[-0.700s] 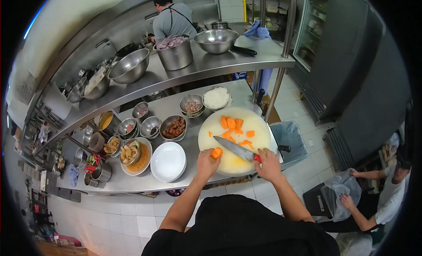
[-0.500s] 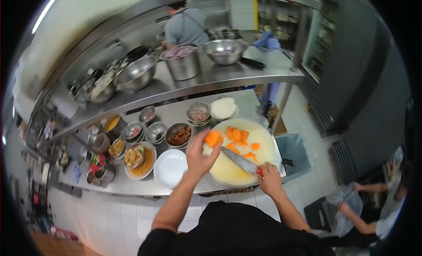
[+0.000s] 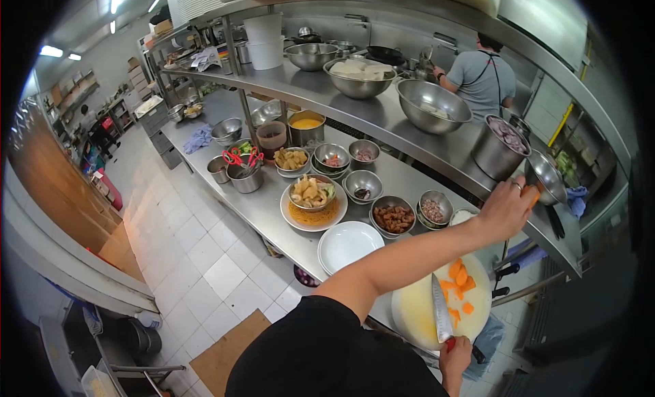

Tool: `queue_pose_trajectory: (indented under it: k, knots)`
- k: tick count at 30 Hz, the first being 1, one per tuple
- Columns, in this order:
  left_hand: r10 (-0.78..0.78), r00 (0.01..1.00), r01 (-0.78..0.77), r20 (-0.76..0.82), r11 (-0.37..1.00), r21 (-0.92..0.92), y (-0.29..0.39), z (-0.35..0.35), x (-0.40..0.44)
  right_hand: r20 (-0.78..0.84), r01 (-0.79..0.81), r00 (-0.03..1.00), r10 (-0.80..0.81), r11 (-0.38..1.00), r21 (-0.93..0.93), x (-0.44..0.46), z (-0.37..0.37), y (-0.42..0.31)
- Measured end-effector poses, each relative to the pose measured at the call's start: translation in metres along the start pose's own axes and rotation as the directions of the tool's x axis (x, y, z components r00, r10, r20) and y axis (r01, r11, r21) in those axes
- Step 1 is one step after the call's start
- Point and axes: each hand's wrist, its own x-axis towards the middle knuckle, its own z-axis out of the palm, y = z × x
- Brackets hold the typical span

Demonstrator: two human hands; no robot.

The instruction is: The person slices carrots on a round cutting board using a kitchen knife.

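Note:
My left hand (image 3: 506, 207) is raised by the edge of the upper shelf, closed around an orange piece of carrot (image 3: 531, 195) that shows only partly past the fingers. It is close to a steel bowl (image 3: 544, 177) on that shelf. Down at the round cutting board (image 3: 409, 315), my right hand (image 3: 456, 358) grips the red handle of a kitchen knife (image 3: 441, 308). The blade lies along the board, left of several cut carrot pieces (image 3: 466, 282). Smaller orange scraps (image 3: 454, 315) are scattered beside the blade.
White plates (image 3: 349, 247) sit left of the board. Behind are bowls of browned pieces (image 3: 393, 218) and chopped pinkish food (image 3: 433, 209). A pot of sliced purple onions (image 3: 501, 148) stands on the shelf. Another person (image 3: 479, 76) works beyond it. Knife handles (image 3: 503, 281) jut out near the board.
My left hand has moved from over the board up to the shelf, carrying the carrot piece. My view has swung left. The knife stays on the board in my right hand.

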Motion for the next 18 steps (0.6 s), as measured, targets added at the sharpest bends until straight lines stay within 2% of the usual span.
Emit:
queue_pose_trajectory:
  k: [2, 4, 5, 7, 8, 10, 12, 14, 15, 16, 17, 18]
  knots:
    - [0.033, 0.991, -0.043, -0.131, 0.996, -0.076, -0.002, 0.004, -0.008, 0.025, -0.04, 0.999, 0.04, 0.999, -0.017, 0.003, -0.002, -0.01]
    - [0.021, 0.994, -0.033, -0.105, 0.993, -0.116, -0.002, 0.002, -0.01, -0.082, -0.042, 0.996, 0.041, 0.999, -0.01, 0.003, 0.001, -0.011]
    - [0.028, 0.993, -0.042, -0.112, 0.991, -0.126, -0.004, 0.002, -0.01, -0.077, -0.046, 0.996, 0.045, 0.999, -0.011, 0.004, 0.002, -0.014]
    - [0.055, 0.987, -0.078, -0.151, 0.986, -0.146, -0.006, 0.004, -0.009, 0.044, -0.2, 0.979, 0.201, 0.98, -0.013, 0.007, -0.003, -0.018]
    - [0.043, 0.987, -0.066, -0.152, 0.987, -0.15, -0.007, 0.004, -0.011, 0.053, -0.2, 0.978, 0.201, 0.979, -0.022, 0.007, -0.004, -0.02]
    - [0.038, 0.982, -0.061, -0.184, 0.991, -0.122, -0.002, 0.0, -0.017, 0.101, -0.267, 0.961, 0.258, 0.961, 0.079, 0.001, -0.01, -0.021]
    - [0.099, 0.941, -0.185, -0.324, 0.952, -0.245, -0.005, 0.001, -0.023, 0.124, -0.282, 0.959, 0.256, 0.912, 0.299, -0.007, -0.011, -0.022]
    - [0.149, 0.914, -0.282, -0.378, 0.902, -0.326, -0.009, -0.006, -0.046, 0.206, -0.396, 0.917, 0.341, 0.724, 0.565, -0.02, -0.006, -0.022]
    - [0.193, 0.932, -0.289, -0.307, 0.906, -0.308, -0.014, -0.021, -0.063, 0.27, -0.493, 0.869, 0.414, 0.687, 0.533, -0.031, 0.005, -0.005]
    - [0.217, 0.924, -0.301, -0.314, 0.921, -0.249, -0.019, -0.026, -0.077, 0.24, -0.488, 0.865, 0.441, 0.623, 0.611, -0.036, -0.002, -0.017]
    - [0.18, 0.928, -0.267, -0.326, 0.932, -0.245, -0.02, -0.032, -0.093, 0.257, -0.518, 0.839, 0.48, 0.561, 0.646, -0.041, -0.013, -0.025]
    - [0.093, 0.959, -0.174, -0.268, 0.939, -0.297, -0.024, -0.03, -0.113, 0.18, -0.478, 0.85, 0.495, 0.581, 0.659, -0.056, 0.002, -0.012]
